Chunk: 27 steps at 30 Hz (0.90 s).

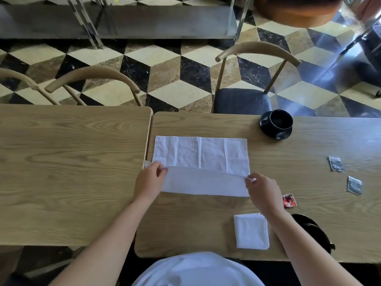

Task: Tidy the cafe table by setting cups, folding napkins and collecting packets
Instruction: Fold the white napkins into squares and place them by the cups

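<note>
Left hand (pixel 150 181) and right hand (pixel 261 193) pinching near edge of white cloth napkin (pixel 201 154), both grips closed on its corners, bare wooden tabletop (pixel 195 221) near side

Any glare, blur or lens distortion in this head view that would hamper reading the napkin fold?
Head view: wide-angle bowing curves the table edges; strong glare streaks the floor at upper right, where things smear; the white napkin is bright but its creases read; left hand and right hand, pinching its near edge, are sharp; the black cup shows no inner detail.
</note>
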Available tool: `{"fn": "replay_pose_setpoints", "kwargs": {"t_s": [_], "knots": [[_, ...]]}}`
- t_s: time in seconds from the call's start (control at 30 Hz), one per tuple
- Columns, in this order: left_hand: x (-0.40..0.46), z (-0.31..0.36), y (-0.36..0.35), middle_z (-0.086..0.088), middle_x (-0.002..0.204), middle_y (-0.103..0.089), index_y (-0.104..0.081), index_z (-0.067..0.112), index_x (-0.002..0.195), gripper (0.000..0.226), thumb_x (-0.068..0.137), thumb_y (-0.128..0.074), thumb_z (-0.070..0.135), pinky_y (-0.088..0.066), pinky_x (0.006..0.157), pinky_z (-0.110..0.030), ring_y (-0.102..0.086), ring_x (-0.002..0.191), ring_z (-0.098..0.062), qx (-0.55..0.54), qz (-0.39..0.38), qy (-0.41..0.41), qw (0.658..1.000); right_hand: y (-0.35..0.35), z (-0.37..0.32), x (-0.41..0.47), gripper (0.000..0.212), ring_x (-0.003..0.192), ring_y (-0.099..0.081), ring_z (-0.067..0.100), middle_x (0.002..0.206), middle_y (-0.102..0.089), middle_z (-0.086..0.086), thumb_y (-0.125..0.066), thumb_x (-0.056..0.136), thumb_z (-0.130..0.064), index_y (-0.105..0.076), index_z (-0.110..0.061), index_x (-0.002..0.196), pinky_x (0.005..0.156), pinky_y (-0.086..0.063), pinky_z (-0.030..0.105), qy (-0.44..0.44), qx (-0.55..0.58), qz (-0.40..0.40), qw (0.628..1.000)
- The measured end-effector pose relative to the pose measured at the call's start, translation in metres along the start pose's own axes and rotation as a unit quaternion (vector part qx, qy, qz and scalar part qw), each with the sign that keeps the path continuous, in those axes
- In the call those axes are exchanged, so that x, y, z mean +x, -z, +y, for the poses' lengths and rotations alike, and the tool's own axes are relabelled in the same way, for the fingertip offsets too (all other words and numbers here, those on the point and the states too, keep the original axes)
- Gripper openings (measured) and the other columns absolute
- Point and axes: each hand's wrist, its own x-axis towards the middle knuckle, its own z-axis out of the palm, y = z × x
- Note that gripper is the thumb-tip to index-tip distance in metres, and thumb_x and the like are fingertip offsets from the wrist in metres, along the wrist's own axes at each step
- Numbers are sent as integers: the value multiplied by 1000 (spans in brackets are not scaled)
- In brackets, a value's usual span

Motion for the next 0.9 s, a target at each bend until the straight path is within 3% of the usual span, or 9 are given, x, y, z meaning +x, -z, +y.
{"fn": "replay_pose_setpoints", "kwargs": {"t_s": [0.17, 0.23, 0.37, 0.5, 0.6, 0.7, 0.8, 0.9], "knots": [[65, 30, 5, -1, 68, -64, -58, 15, 78, 22, 95, -59, 29, -45, 60, -37, -60, 66, -24, 4, 3, 1, 1000, 22, -27, 61, 17, 70, -58, 30, 73, -67, 2, -55, 94, -27, -71, -23, 93, 56, -38, 31, 45, -35, 22, 998], [88, 33, 2, -4, 68, -63, -57, 12, 78, 22, 94, -59, 27, -43, 59, -36, -58, 68, -28, 20, -1, 10, 1000, 25, -35, 89, 16, 76, -59, 32, 77, -63, 2, -54, 94, -27, -69, -21, 88, 56, -36, 32, 64, -70, 5, 995], [127, 28, -11, -7, 82, -63, -61, 14, 80, 20, 92, -60, 31, -44, 64, -37, -60, 80, -33, 93, -27, 46, 994, 18, -39, 144, 23, 104, -54, 30, 95, -49, 2, -64, 94, -42, -74, -22, 101, 81, -43, 37, 111, -161, -31, 980], [155, 16, -23, -3, 99, -49, -65, 21, 77, 25, 86, -69, 43, -44, 81, -38, -52, 102, -33, 168, -8, 98, 981, 4, -26, 189, 27, 113, -45, 28, 103, -51, 2, -62, 92, -53, -72, -29, 98, 87, -30, 41, 84, -230, -109, 963], [174, 3, -31, 0, 100, -46, -65, 23, 78, 27, 84, -69, 49, -38, 92, -41, -45, 113, -33, 229, -21, 117, 966, -3, -17, 210, 23, 109, -51, 29, 107, -58, 4, -67, 90, -47, -70, -24, 91, 86, -40, 40, 21, -176, -164, 970], [188, -8, -38, 1, 91, -53, -58, 23, 87, 26, 83, -70, 45, -42, 78, -36, -54, 94, -30, 170, -58, 156, 971, -14, -7, 222, 24, 96, -66, 29, 99, -71, 7, -72, 89, -33, -71, -10, 92, 76, -53, 34, -40, -71, -206, 975], [195, -24, -47, 2, 75, -52, -55, 13, 91, 27, 83, -74, 30, -34, 54, -29, -49, 64, -16, -1, -43, 205, 978, -28, 6, 217, 29, 84, -67, 20, 94, -71, 1, -79, 81, -32, -67, -15, 102, 59, -47, 27, -122, 64, -198, 971], [197, -36, -52, -1, 67, -44, -55, 8, 83, 16, 89, -67, 17, -26, 48, -28, -39, 61, -21, -61, -14, 238, 969, -41, 19, 209, 31, 81, -67, 16, 90, -68, -7, -83, 76, -35, -69, -19, 98, 55, -45, 25, -146, 96, -166, 971]]}}
